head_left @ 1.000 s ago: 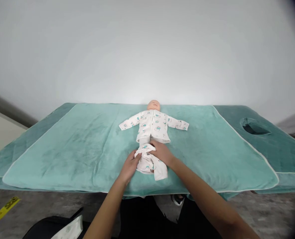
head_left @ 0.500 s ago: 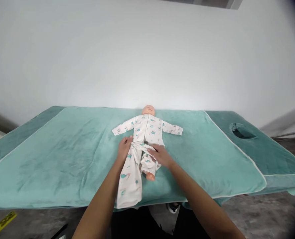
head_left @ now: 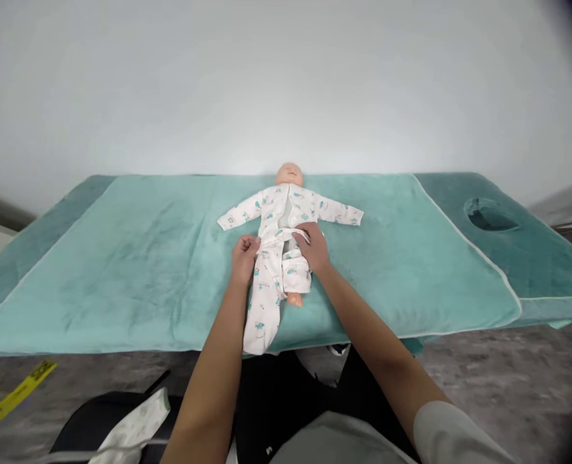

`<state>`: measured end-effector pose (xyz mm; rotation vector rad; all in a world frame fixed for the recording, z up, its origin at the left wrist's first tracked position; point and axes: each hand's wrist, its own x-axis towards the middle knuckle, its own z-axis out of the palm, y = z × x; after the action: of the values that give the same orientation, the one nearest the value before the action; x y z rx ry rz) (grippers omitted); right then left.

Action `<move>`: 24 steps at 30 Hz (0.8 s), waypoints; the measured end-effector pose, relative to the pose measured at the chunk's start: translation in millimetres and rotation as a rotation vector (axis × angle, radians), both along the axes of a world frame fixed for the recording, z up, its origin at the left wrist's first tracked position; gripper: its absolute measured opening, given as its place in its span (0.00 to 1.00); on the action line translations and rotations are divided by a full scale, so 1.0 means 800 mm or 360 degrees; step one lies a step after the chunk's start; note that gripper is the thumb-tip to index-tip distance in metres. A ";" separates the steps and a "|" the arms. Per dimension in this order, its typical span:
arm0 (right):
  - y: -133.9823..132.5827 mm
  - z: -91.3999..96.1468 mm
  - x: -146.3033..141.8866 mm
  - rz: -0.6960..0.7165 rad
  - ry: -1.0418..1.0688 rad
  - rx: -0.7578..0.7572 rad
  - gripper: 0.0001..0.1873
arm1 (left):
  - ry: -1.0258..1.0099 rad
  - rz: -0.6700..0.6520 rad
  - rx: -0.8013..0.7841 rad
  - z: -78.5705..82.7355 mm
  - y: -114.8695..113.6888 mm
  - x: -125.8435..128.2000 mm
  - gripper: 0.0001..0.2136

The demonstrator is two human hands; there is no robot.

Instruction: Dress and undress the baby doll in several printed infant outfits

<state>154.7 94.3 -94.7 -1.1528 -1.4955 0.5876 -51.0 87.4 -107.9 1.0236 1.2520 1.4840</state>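
Observation:
A baby doll lies on its back on a teal towel, dressed in a white printed top. White printed trousers are drawn up to its waist. My left hand is closed on the waistband at the doll's left-side hip in view. On the other side of the waistband my right hand is closed in the same way. One trouser leg hangs long and flat toward me. The other is bunched, and a bare foot shows below it.
The towel covers a teal padded table with a face hole at the right end. A plain white wall stands behind. On the grey floor lie yellow tape, a black bag and a folded white printed cloth.
The trousers, bunched low below the top a second ago, have been pulled up the doll's legs to its waist. Both hands moved away from me with the waistband.

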 end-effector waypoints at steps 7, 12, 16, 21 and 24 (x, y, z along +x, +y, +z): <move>0.001 -0.034 0.014 -0.0383 0.0287 -0.0028 0.21 | 0.0101 -0.0139 0.0210 -0.010 0.017 -0.004 0.21; 0.020 -0.048 0.022 -0.0413 0.0217 -0.0088 0.22 | 0.0645 -0.0104 0.0251 -0.001 0.039 0.025 0.30; 0.028 -0.060 0.024 -0.0407 0.0173 -0.0100 0.15 | 0.1087 0.0119 0.0276 0.016 0.041 0.061 0.22; 0.042 -0.044 0.043 -0.0262 0.0054 -0.0149 0.16 | 0.0973 0.0306 0.0200 0.053 0.035 0.056 0.05; 0.043 -0.023 0.080 -0.0162 0.0321 -0.0348 0.16 | 0.0659 0.0329 0.0048 0.074 0.034 0.017 0.08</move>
<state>218.5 128.4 -113.0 -1.2884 -1.2158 0.7878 -37.5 114.8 -48.9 1.2984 1.6723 1.4943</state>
